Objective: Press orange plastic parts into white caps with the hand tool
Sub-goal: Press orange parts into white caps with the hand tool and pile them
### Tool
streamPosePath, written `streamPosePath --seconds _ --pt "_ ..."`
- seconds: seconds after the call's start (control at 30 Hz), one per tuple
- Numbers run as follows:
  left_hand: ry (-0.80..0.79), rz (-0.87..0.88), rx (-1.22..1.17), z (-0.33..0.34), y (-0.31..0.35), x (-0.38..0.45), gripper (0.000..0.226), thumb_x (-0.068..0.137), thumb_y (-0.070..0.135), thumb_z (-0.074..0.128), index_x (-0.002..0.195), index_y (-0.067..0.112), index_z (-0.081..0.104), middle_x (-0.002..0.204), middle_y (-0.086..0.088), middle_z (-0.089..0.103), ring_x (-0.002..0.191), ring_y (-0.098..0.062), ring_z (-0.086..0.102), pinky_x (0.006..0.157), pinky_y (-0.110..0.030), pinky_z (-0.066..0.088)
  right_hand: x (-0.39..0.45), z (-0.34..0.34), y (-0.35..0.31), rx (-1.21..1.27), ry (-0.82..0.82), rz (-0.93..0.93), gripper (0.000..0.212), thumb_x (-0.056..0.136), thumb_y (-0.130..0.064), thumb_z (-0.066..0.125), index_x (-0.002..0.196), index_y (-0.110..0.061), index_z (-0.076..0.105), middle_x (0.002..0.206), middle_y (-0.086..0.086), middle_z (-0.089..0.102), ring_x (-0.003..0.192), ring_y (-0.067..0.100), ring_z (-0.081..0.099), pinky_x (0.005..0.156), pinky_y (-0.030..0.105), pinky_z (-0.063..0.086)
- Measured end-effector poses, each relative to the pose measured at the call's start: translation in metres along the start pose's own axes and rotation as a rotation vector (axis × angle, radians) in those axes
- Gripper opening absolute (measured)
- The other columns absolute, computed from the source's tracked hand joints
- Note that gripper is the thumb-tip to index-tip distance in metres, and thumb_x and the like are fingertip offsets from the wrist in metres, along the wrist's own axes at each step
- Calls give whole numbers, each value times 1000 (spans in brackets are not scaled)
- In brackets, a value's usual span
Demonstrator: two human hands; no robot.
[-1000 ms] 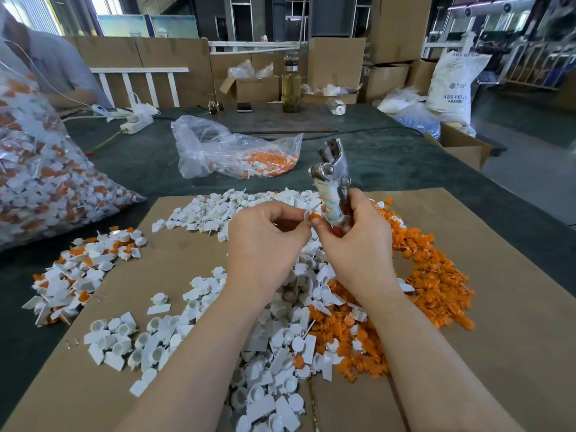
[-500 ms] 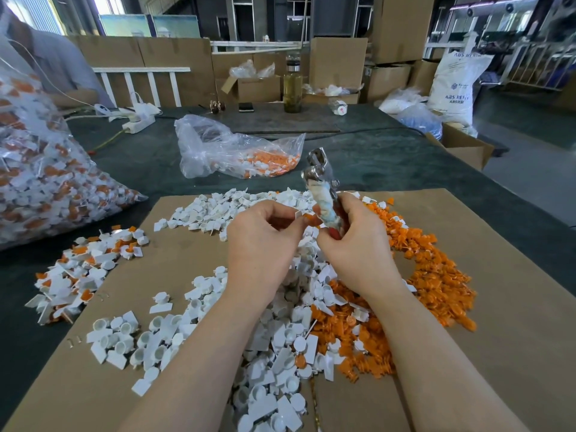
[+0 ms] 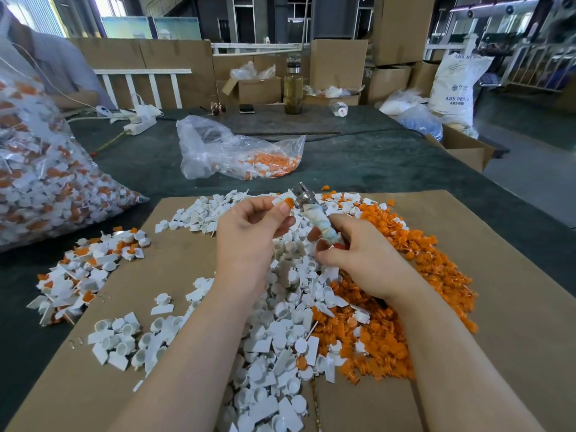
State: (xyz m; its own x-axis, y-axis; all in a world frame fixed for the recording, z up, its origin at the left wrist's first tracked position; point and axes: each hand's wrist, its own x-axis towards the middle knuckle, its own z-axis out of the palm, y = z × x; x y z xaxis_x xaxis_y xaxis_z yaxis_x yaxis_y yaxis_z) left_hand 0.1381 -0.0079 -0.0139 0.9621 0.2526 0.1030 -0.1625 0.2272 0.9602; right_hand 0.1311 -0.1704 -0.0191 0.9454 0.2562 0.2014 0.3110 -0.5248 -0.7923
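Note:
My left hand [image 3: 249,238] pinches a white cap with an orange part [image 3: 284,202] in it between thumb and fingertips, above the middle of the heap. My right hand [image 3: 361,260] grips the hand tool [image 3: 314,213] by its wrapped handle; the metal head points up and to the left, just right of the pinched piece. Loose white caps [image 3: 274,338] lie heaped on the cardboard sheet [image 3: 514,307]. A heap of orange parts [image 3: 405,275] lies to their right.
A pile of assembled white-and-orange pieces [image 3: 84,269] lies at the left. A large clear bag [image 3: 40,182] of such pieces stands far left. A smaller clear bag [image 3: 237,154] lies behind. A person's sleeve [image 3: 56,67], cardboard boxes and a bottle [image 3: 293,88] are at the back.
The tool has tipped down and left, its head lower now. My hands have drawn apart, and my left hand has lifted the cap with the orange part clear of the tool.

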Motion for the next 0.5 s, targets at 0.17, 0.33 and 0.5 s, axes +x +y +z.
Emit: streamPosePath --seconds 0.17,0.33,0.5 --pt "-22 29 -9 -3 0 1 7 88 0 68 87 7 68 67 5 71 62 -9 69 68 -20 58 -1 1 -1 -7 -65 2 14 83 -10 68 96 -9 62 91 12 66 83 28 62 76 49 50" --pt "-44 31 -21 -3 1 1 8 88 0 66 85 8 68 66 6 71 61 -7 68 67 -19 57 -2 1 -4 11 -99 -4 12 85 -7 65 97 -11 63 89 6 67 84 25 64 80 50 52" --pt "-60 34 -47 -2 1 1 10 89 -1 65 85 7 66 64 7 69 58 -6 66 64 -18 56 -1 7 -2 -40 -74 -31 8 85 -4 61 91 -9 62 82 8 64 74 27 61 69 48 51"
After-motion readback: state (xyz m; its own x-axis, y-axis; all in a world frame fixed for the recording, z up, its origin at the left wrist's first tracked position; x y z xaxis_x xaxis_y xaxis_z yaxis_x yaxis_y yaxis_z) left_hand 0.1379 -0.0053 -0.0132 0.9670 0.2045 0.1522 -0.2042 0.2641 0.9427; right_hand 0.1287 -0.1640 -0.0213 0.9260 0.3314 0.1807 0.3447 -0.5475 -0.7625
